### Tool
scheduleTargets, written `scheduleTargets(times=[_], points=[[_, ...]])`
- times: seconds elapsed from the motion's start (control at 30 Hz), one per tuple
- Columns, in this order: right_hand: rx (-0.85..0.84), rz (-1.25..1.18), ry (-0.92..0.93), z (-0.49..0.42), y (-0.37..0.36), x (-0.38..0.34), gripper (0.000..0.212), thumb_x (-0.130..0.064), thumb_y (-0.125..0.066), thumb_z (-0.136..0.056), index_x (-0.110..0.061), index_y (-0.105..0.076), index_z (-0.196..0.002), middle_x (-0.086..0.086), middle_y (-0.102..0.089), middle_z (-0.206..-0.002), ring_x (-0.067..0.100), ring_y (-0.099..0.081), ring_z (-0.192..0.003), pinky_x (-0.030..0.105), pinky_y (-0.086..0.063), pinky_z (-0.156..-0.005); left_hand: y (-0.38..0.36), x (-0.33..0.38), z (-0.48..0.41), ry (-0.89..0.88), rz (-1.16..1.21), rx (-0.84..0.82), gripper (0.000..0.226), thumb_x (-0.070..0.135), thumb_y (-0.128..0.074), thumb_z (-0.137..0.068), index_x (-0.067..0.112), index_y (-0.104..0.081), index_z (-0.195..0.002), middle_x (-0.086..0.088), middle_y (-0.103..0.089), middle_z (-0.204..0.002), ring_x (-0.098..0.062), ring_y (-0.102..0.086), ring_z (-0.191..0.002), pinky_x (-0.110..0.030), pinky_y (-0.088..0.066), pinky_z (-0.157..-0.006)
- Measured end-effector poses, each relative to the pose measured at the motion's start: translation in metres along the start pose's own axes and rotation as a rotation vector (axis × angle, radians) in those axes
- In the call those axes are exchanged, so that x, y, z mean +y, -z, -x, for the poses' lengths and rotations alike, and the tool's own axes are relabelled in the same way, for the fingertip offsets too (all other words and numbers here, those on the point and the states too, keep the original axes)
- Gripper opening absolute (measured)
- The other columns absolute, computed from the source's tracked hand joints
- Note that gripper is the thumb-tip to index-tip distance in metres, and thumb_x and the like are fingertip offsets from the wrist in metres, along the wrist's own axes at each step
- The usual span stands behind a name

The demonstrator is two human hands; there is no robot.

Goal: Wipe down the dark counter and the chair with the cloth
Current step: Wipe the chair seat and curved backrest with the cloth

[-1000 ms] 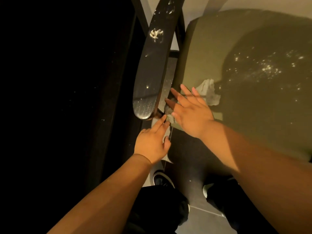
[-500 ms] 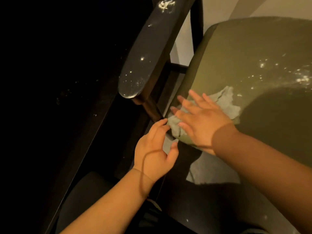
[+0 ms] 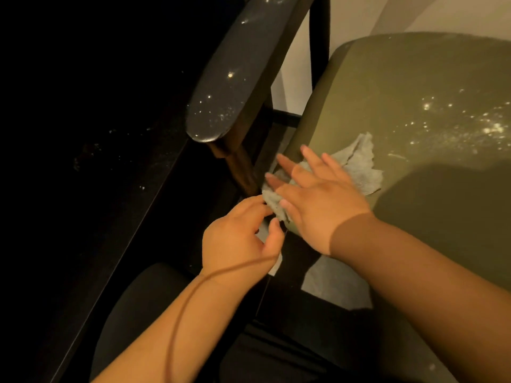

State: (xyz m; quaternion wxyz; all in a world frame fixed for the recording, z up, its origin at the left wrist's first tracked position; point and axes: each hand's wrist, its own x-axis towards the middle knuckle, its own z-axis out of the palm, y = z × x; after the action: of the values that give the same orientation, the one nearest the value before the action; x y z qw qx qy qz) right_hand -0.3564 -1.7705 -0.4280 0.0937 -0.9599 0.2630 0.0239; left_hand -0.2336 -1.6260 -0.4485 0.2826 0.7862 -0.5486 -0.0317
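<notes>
The cloth (image 3: 356, 165) is pale grey, thin and crumpled, and it lies on the front left corner of the chair (image 3: 414, 92) seat, which is olive and has white specks. The right hand (image 3: 318, 200) presses it flat with spread fingers. The left hand (image 3: 237, 239), fingers curled, pinches the cloth's edge. The dark counter (image 3: 83, 134) stands left of the chair's dusty armrest (image 3: 229, 76).

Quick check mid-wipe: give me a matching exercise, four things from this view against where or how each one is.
Things:
1. cloth
2. right hand
3. left hand
4. armrest

States:
A. flat, fingers spread, pressing down
B. dark, speckled with pale dust
C. pale grey, crumpled at the seat's left edge
D. fingers curled at the cloth's near corner

Pairs: 1-C, 2-A, 3-D, 4-B
</notes>
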Motion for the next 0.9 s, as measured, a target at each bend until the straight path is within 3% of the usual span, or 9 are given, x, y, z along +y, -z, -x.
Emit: scheduleTargets(times=[0.07,0.13,0.2,0.33,0.43,0.5,0.57,0.7,0.9], points=[[-0.004,-0.003,0.050,0.009,-0.001,0.003,0.053,-0.042,-0.026,-0.106,-0.041,-0.026,-0.159,-0.007,-0.011,-0.171,0.029,0.004,-0.158,0.042,0.011,-0.122,0.006,-0.003,0.001,-0.052,-0.039,-0.018,0.025,0.032,-0.063,-0.092,0.033,-0.080,-0.111,0.021,-0.068,-0.134,-0.004,-0.070,-0.085,-0.031,-0.058,-0.065],[0.007,0.052,0.119,0.024,-0.015,0.012,0.052,-0.041,-0.048,-0.100,-0.037,-0.043,-0.152,-0.002,-0.029,-0.166,0.034,-0.018,-0.155,0.047,-0.008,-0.122,0.006,-0.010,0.005,-0.091,-0.086,0.004,0.025,0.030,-0.064,-0.093,0.032,-0.082,-0.111,0.017,-0.070,-0.134,-0.005,-0.071,-0.079,-0.032,-0.057,-0.062],[-0.053,0.073,0.162,0.035,-0.028,0.012,0.069,-0.038,-0.074,-0.085,-0.035,-0.044,-0.147,0.001,-0.035,-0.163,0.038,-0.026,-0.151,0.052,-0.015,-0.118,0.004,-0.014,0.005,-0.071,-0.094,0.043,0.027,0.033,-0.062,-0.094,0.030,-0.082,-0.112,0.013,-0.074,-0.128,-0.004,-0.073,-0.094,-0.031,-0.059,-0.072],[-0.013,0.058,0.194,0.016,-0.018,-0.001,0.050,-0.041,-0.036,-0.101,-0.029,-0.052,-0.147,0.002,-0.042,-0.160,0.037,-0.027,-0.152,0.049,-0.010,-0.120,0.002,-0.010,0.003,0.055,0.084,0.020,0.028,0.033,-0.059,-0.093,0.031,-0.079,-0.113,0.019,-0.073,-0.122,0.004,-0.067,-0.108,-0.019,-0.055,-0.087],[-0.044,0.082,0.226,0.002,-0.008,-0.008,0.057,-0.041,-0.038,-0.100,-0.017,-0.049,-0.150,0.005,-0.040,-0.161,0.035,-0.024,-0.154,0.046,-0.008,-0.124,0.008,-0.013,0.004,0.153,0.180,-0.022,0.015,0.037,-0.059,-0.092,0.039,-0.062,-0.107,0.027,-0.071,-0.118,0.007,-0.061,-0.070,-0.027,-0.056,-0.066],[-0.079,0.101,0.176,0.010,-0.012,0.001,0.058,-0.041,-0.037,-0.099,-0.020,-0.047,-0.152,0.007,-0.038,-0.163,0.034,-0.025,-0.154,0.047,-0.011,-0.123,0.009,-0.013,0.004,0.148,0.181,-0.024,0.016,0.038,-0.061,-0.092,0.036,-0.053,-0.107,0.026,-0.072,-0.116,0.006,-0.056,-0.058,-0.028,-0.053,-0.060],[-0.082,0.118,0.066,0.024,-0.006,0.017,0.060,-0.050,-0.028,-0.098,-0.032,-0.041,-0.155,0.005,-0.029,-0.166,0.036,-0.019,-0.155,0.053,-0.009,-0.121,0.010,-0.010,0.000,0.115,0.130,-0.025,0.022,0.036,-0.062,-0.093,0.033,-0.057,-0.114,0.018,-0.073,-0.108,0.002,-0.058,-0.065,-0.027,-0.054,-0.065],[-0.172,0.110,-0.270,0.042,0.010,0.037,0.070,-0.065,0.001,-0.087,-0.054,0.007,-0.156,-0.004,0.021,-0.169,0.036,0.024,-0.153,0.065,0.013,-0.120,0.006,-0.002,-0.008,0.005,-0.030,-0.061,0.041,0.037,-0.059,-0.091,0.022,-0.064,-0.129,0.010,-0.072,-0.110,-0.008,-0.064,-0.095,-0.023,-0.050,-0.080],[-0.146,0.118,-0.085,0.022,-0.008,-0.016,0.073,-0.052,0.001,-0.093,-0.032,0.000,-0.163,0.011,0.005,-0.172,0.044,0.014,-0.154,0.058,0.010,-0.123,-0.002,-0.003,0.000,-0.009,-0.038,-0.064,0.055,0.040,-0.056,-0.088,0.019,-0.055,-0.139,0.004,-0.068,-0.119,-0.009,-0.058,-0.110,-0.024,-0.047,-0.085]])
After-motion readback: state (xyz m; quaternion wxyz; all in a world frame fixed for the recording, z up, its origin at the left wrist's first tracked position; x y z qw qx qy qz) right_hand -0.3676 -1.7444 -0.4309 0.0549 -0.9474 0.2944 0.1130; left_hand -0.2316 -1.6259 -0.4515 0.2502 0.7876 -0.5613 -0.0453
